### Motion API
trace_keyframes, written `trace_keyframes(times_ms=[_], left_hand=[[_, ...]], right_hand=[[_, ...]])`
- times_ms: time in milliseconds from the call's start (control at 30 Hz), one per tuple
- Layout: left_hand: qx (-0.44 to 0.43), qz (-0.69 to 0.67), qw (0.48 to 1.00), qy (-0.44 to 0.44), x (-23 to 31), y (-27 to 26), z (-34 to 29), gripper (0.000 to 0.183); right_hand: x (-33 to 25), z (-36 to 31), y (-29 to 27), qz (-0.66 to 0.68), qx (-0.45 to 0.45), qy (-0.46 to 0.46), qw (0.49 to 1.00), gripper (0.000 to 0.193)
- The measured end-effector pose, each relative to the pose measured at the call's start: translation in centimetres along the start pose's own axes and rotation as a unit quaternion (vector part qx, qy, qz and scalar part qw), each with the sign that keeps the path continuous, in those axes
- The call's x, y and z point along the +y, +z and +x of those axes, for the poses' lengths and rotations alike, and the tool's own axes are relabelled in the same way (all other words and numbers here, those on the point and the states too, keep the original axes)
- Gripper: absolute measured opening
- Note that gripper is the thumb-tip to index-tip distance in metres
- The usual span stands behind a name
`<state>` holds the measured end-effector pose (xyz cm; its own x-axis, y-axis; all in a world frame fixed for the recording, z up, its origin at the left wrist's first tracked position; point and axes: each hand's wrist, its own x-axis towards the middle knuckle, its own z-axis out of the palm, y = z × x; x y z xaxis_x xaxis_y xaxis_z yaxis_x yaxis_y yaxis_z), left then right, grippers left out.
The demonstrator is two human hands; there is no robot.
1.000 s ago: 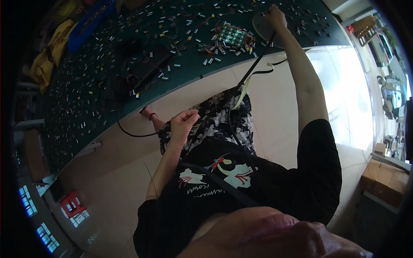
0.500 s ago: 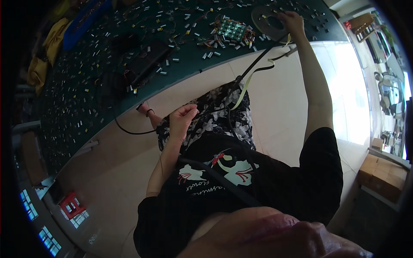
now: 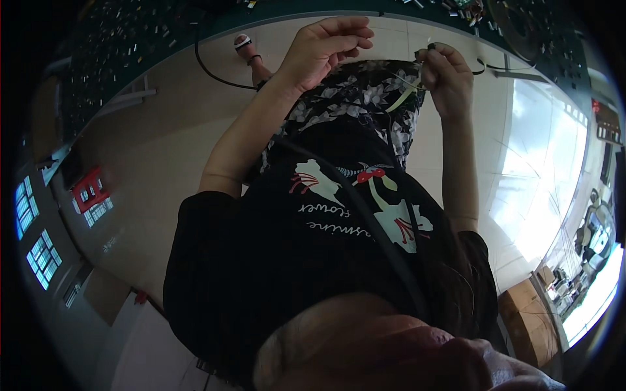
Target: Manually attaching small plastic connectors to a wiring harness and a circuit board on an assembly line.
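Note:
My right hand [image 3: 448,75] is above the right side of my lap, fingers pinched together on a thin strip of tape. The strip's pale yellow-green part [image 3: 401,100] hangs beside this hand over my patterned skirt or trousers. A dark length of it [image 3: 481,66] shows on the hand's other side, toward the bench. My left hand [image 3: 326,52] is raised just short of the bench edge, fingers stretched and slightly curved, with nothing visible in them. At the far right, a dark round roll [image 3: 512,29] lies on the bench, dim and hard to make out.
The dark green bench [image 3: 222,21] curves across the far side, strewn with many small metal cylinders. A black cable [image 3: 201,55] hangs from its edge toward my lap. A red plastic stool [image 3: 90,190] stands at the left, and a cardboard box [image 3: 527,319] sits at the lower right.
My right hand has come back from the roll on the bench to above my lap. My left hand has moved forward and opened from a pinch. The view has tilted nearer my body.

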<state>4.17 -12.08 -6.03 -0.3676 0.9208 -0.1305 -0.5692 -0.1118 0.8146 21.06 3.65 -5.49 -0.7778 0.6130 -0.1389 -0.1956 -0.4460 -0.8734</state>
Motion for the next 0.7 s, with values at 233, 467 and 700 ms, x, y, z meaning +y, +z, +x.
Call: trace_keyframes(times_ms=[233,467,700], left_hand=[[0.005,-0.061,0.998,0.003,0.2,-0.3,-0.3,0.031],[0.031,-0.210,0.977,-0.017,1.5,0.4,-0.1,0.021],[0.001,-0.256,0.966,-0.023,1.4,-0.8,0.4,0.029]], right_hand=[[3.6,-0.3,3.2,0.024,-0.003,0.021,0.999,0.018],[5.2,0.2,3.7,0.003,0.000,0.015,1.000,0.024],[5.6,0.9,4.4,0.001,-0.023,0.008,1.000,0.029]])
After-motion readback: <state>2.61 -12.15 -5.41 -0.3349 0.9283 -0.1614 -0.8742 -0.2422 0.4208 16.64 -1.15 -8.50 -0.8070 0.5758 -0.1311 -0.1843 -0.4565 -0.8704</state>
